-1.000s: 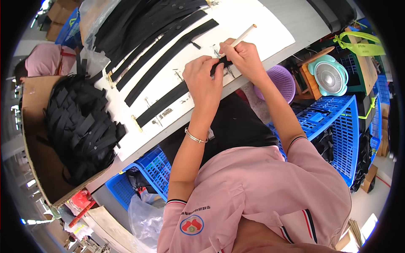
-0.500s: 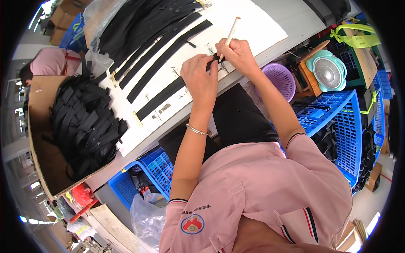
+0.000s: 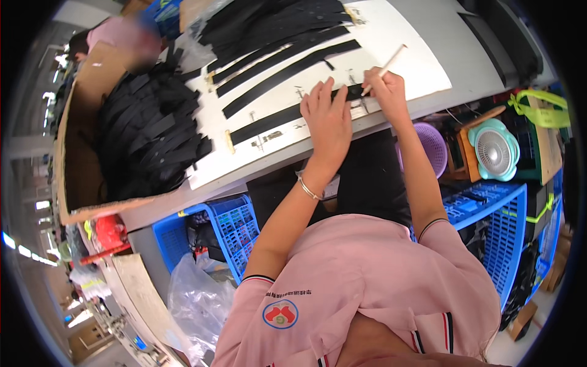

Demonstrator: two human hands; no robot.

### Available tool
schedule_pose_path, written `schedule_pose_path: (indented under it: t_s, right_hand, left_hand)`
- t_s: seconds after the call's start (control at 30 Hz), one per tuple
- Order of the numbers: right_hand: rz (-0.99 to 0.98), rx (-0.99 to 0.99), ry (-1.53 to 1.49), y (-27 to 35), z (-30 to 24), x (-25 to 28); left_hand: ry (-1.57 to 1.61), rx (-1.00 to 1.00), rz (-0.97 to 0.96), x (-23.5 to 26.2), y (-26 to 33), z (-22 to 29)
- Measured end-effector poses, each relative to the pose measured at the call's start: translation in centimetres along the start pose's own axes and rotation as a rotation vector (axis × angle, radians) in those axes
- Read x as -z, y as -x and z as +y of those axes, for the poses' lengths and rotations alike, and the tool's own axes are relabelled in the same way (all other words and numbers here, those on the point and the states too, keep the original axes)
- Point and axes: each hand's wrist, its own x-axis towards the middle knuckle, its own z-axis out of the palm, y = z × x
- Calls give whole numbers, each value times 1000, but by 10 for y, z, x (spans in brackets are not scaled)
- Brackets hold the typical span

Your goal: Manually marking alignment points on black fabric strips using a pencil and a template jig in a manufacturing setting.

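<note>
My right hand (image 3: 389, 96) grips a slim white pencil (image 3: 395, 59) with a reddish-brown end. Its tip meets the right part of a black fabric strip (image 3: 269, 125), which lies along the near edge of a white board (image 3: 422, 70). Over the same strip, to the left of the pencil, my left hand (image 3: 330, 125) rests palm down with its fingers apart. Small dark markings (image 3: 266, 139) show on the board beside the strip. Farther back lie several more black strips (image 3: 287, 76) side by side, and behind them a thick pile of strips (image 3: 275, 27).
At the left, a cardboard box (image 3: 82, 147) is heaped with black strips. Below the table edge are blue crates (image 3: 235, 229), a purple basket (image 3: 431, 147) and a turquoise fan (image 3: 496, 150). A co-worker in pink (image 3: 116, 37) is at the far left.
My left hand has gone from bent fingers close to the pencil tip to lying flat farther left on the strip. The strip's right part now lies flat. The whole view has shifted.
</note>
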Motion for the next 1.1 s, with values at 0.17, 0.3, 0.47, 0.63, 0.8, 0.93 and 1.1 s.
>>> schedule_pose_path:
  t_s: [0.17,0.3,0.47,0.63,0.8,0.93,1.1]
  right_hand:
    - [-5,-16,-73,0,0,1]
    - [38,-12,-80,1,-13,-9]
    - [49,-40,-52,0,-7,-3]
    - [51,-50,-53,0,-4,-3]
    - [31,-31,-25,1,-11,-6]
    - [24,-18,-28,0,-8,-5]
    - [32,49,-35,1,-2,-6]
  left_hand:
    - [-15,54,-70,1,8,-13]
    - [7,0,-71,-6,-40,-54]
    - [70,96,-57,20,-41,-75]
    - [-304,123,-11,108,32,-124]
    - [-717,238,79,186,84,-188]
    - [-680,175,100,204,79,-201]
    - [-648,109,184,187,51,-188]
